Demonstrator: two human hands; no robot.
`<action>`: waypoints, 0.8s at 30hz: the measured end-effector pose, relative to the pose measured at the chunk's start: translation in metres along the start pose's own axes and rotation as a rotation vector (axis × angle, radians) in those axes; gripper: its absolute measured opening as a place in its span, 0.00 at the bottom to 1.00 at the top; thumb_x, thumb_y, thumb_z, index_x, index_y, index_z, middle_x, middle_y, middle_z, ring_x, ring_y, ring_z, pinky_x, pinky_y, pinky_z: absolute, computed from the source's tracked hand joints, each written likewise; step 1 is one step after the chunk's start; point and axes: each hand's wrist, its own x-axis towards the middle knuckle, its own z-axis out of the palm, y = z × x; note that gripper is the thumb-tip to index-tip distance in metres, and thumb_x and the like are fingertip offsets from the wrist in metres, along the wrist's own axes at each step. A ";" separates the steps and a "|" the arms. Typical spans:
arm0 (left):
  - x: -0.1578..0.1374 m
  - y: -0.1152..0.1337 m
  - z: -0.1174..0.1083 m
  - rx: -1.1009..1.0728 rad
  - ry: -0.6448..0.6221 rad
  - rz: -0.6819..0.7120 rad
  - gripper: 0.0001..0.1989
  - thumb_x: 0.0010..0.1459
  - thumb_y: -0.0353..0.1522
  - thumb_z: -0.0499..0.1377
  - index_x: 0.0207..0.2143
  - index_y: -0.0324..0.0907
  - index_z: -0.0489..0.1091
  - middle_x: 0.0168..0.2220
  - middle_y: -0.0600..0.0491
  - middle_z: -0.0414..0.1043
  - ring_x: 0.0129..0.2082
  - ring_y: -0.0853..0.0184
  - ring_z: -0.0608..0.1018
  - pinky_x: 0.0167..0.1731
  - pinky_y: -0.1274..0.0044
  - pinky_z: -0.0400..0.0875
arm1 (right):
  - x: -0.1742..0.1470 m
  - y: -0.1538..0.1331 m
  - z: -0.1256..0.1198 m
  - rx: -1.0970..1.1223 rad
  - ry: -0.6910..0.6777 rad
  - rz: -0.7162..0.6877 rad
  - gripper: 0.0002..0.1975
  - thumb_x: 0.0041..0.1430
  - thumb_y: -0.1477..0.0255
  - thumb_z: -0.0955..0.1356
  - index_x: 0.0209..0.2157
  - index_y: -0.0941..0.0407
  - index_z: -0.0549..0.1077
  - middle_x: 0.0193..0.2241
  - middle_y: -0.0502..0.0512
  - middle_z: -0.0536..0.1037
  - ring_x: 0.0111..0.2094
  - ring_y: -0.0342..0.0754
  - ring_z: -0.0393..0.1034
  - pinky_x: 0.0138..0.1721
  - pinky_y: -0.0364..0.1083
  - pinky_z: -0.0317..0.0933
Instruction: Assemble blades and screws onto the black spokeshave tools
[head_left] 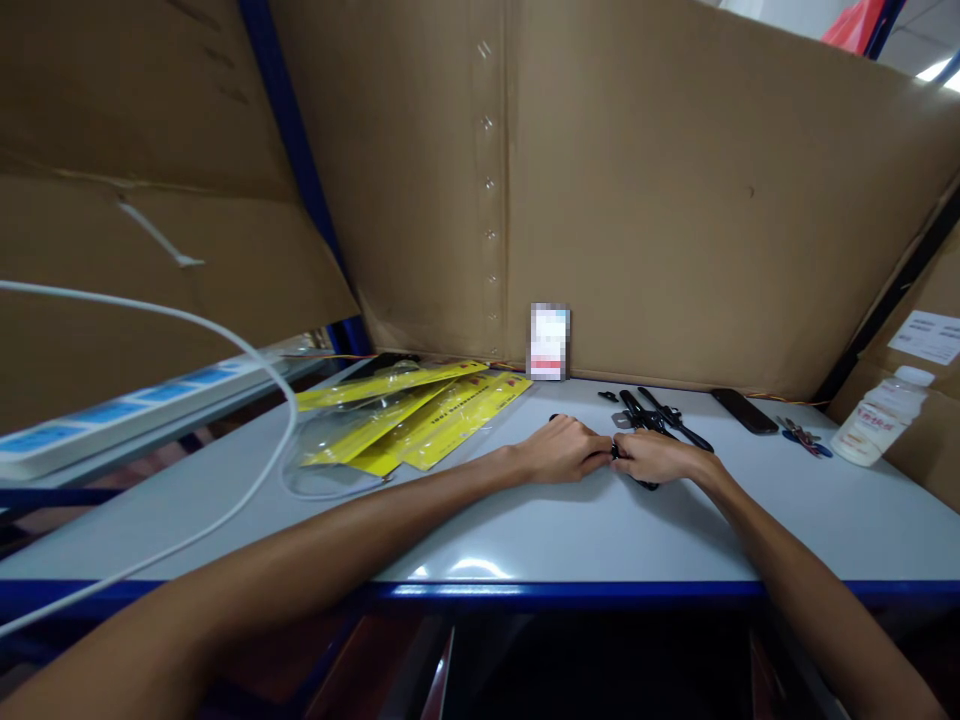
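My left hand [564, 450] and my right hand [656, 457] meet over the middle of the table, fingers closed. Between their fingertips shows a small black piece [616, 450], mostly covered, so its kind is unclear. A dark tip sticks out behind my left hand, and a black end shows under my right hand; whether these belong to the held piece I cannot tell. Just beyond my right hand lie several slim black parts [681, 425], crossing one another, with a small black bit [607, 396] to their left.
Yellow cards in clear plastic packaging [450, 425] lie at the left. A phone [548, 342] leans against the cardboard wall [637, 200]. At the right are a dark phone-like slab [744, 411], keys [804, 435] and a bottle [874, 420]. A white cable [289, 400] loops near a power strip [135, 405].
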 end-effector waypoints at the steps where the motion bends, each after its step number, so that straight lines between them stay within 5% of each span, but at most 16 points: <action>1: 0.000 -0.001 0.001 -0.001 0.006 0.000 0.11 0.68 0.33 0.52 0.36 0.42 0.74 0.29 0.52 0.78 0.23 0.68 0.73 0.25 0.74 0.54 | 0.000 -0.001 0.000 -0.002 -0.003 0.000 0.10 0.66 0.68 0.63 0.38 0.59 0.72 0.27 0.56 0.76 0.26 0.47 0.68 0.28 0.45 0.55; 9: 0.003 -0.012 0.005 -0.032 0.035 -0.148 0.15 0.69 0.37 0.52 0.30 0.42 0.70 0.26 0.52 0.75 0.23 0.67 0.73 0.25 0.75 0.53 | -0.002 -0.004 -0.002 -0.038 0.015 -0.006 0.11 0.67 0.66 0.63 0.35 0.58 0.70 0.27 0.56 0.74 0.26 0.48 0.68 0.29 0.46 0.55; 13: 0.005 -0.006 0.004 -0.013 0.032 -0.249 0.08 0.65 0.33 0.53 0.39 0.42 0.70 0.25 0.53 0.75 0.22 0.66 0.72 0.24 0.75 0.53 | -0.001 -0.002 0.000 -0.036 0.020 -0.012 0.10 0.67 0.66 0.63 0.34 0.58 0.70 0.26 0.55 0.74 0.26 0.47 0.67 0.30 0.46 0.55; 19: 0.000 -0.004 -0.003 0.024 -0.010 -0.043 0.10 0.67 0.35 0.51 0.37 0.43 0.70 0.27 0.51 0.76 0.22 0.66 0.72 0.24 0.73 0.55 | 0.000 -0.002 -0.001 -0.020 0.010 -0.028 0.11 0.66 0.67 0.62 0.32 0.58 0.70 0.25 0.54 0.73 0.25 0.47 0.66 0.29 0.45 0.54; 24: -0.001 -0.007 -0.002 0.050 -0.003 -0.056 0.15 0.69 0.39 0.50 0.35 0.42 0.71 0.25 0.49 0.75 0.22 0.65 0.72 0.25 0.72 0.57 | -0.002 -0.003 -0.001 -0.005 0.009 -0.022 0.10 0.66 0.66 0.63 0.35 0.58 0.70 0.26 0.55 0.74 0.25 0.47 0.67 0.29 0.45 0.54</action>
